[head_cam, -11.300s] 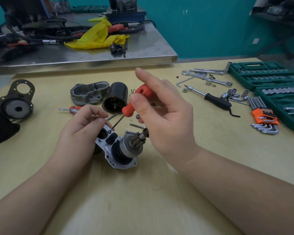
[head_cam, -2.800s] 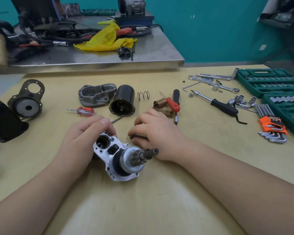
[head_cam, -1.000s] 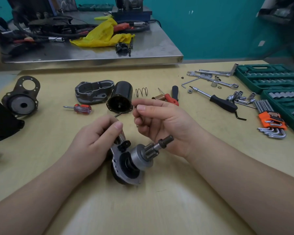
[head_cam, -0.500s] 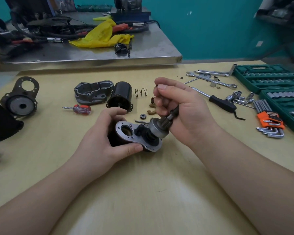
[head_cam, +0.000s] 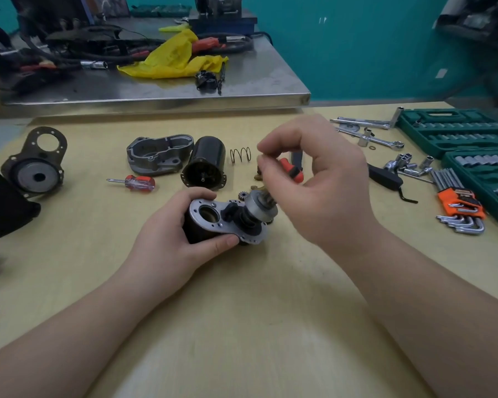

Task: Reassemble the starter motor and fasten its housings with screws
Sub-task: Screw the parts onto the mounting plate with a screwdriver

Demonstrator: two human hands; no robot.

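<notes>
My left hand [head_cam: 167,242] grips the black body of the starter motor sub-assembly [head_cam: 210,218], tilted on the table. Its silver plate faces up and the pinion gear [head_cam: 259,205] points toward my right hand. My right hand [head_cam: 322,191] hovers just above the pinion, thumb and forefinger pinched on something small that I cannot make out. A grey cast housing [head_cam: 156,156], a black cylindrical motor case [head_cam: 206,165], a coil spring [head_cam: 240,155] and a small loose gear [head_cam: 243,195] lie behind.
A small red screwdriver [head_cam: 135,183] lies at left, and a red-handled screwdriver [head_cam: 292,172] behind my right hand. A black flanged part [head_cam: 35,168] sits far left. Wrenches, a ratchet [head_cam: 385,176], hex keys [head_cam: 460,208] and green socket cases [head_cam: 454,133] fill the right. A steel bench [head_cam: 156,90] stands behind.
My left hand has tipped the sub-assembly and gripped its body. My right hand put down the red screwdriver, picked something small off the table and now sits lifted just above the pinion shaft.
</notes>
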